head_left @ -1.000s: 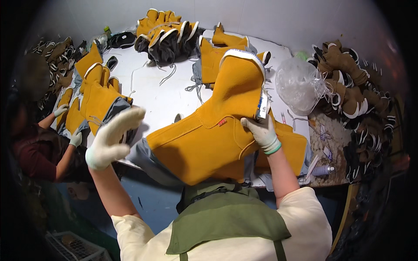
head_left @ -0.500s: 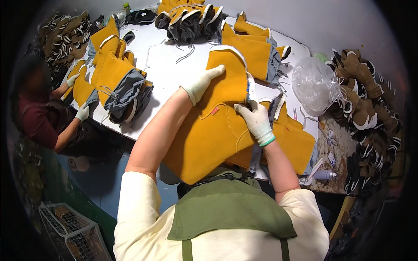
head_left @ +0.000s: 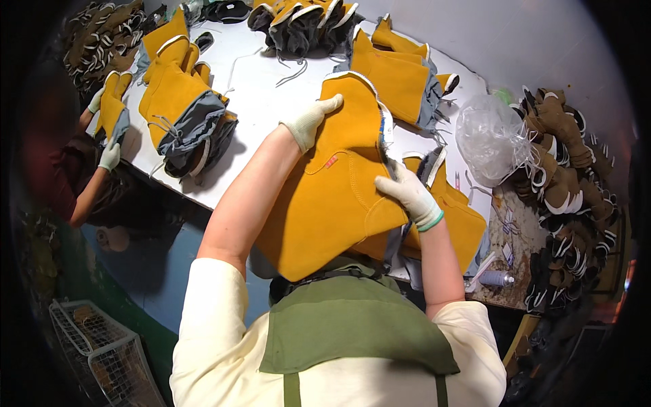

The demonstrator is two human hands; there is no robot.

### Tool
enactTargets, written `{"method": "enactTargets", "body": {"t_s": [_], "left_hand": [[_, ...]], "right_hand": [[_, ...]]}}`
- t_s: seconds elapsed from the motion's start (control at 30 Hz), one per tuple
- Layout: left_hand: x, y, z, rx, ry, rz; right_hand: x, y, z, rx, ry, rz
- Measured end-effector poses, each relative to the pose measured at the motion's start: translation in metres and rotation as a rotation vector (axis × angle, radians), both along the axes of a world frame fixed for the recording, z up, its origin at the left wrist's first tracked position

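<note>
Left fingers (head_left: 330, 106), right fingers (head_left: 389, 184) hold yellow boot upper (head_left: 325, 210) (red tag (head_left: 331, 162)).

No txt legible anywhere. Small red tag (head_left: 331, 162) on side of the yellow boot upper (head_left: 325, 210) — any lettering too small to read. White-and-blue strip (head_left: 387, 127) along the upper's R edge — can't tell if printed. Blue-and-white slip (head_left: 508, 254) on the mottled brown surface (head_left: 525, 236), nr the pale cylinder (head_left: 497, 279): print, if any, too blurred.
</note>
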State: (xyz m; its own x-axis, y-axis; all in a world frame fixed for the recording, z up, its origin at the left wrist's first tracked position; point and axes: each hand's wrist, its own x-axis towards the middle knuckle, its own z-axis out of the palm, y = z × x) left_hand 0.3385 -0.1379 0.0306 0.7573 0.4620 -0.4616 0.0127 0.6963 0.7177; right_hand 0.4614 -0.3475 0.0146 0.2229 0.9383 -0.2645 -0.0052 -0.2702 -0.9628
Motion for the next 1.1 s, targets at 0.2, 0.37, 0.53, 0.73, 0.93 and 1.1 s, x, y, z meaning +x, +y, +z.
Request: {"method": "enactTargets", "body": {"t_s": [0.2, 0.37, 0.53, 0.73, 0.93, 1.1], "left_hand": [[0.000, 0.007, -0.008, 0.017, -0.036, 0.006], [0.003, 0.005, -0.010, 0.054, -0.007, -0.009], [0.001, -0.003, -0.001, 0.360, -0.033, 0.005], [-0.023, -0.060, 0.042, 0.952, -0.110, 0.099], [-0.018, -0.078, 0.049, 1.116, -0.310, 0.461], [-0.037, -0.088, 0.055, 0.989, -0.327, 0.433]], "right_hand": [[0.006, 0.003, -0.029, 0.236, 0.089, 0.008], [0.009, 0.000, -0.049, 0.154, 0.492, 0.076], [0.005, 0.002, -0.040, 0.291, 0.261, -0.040], [-0.020, 0.001, 0.043, 0.403, -0.046, -0.251], [-0.068, 0.008, 0.058, 0.369, -0.633, -0.291], [-0.040, 0.039, 0.058, 0.546, -0.164, -0.371]]}}
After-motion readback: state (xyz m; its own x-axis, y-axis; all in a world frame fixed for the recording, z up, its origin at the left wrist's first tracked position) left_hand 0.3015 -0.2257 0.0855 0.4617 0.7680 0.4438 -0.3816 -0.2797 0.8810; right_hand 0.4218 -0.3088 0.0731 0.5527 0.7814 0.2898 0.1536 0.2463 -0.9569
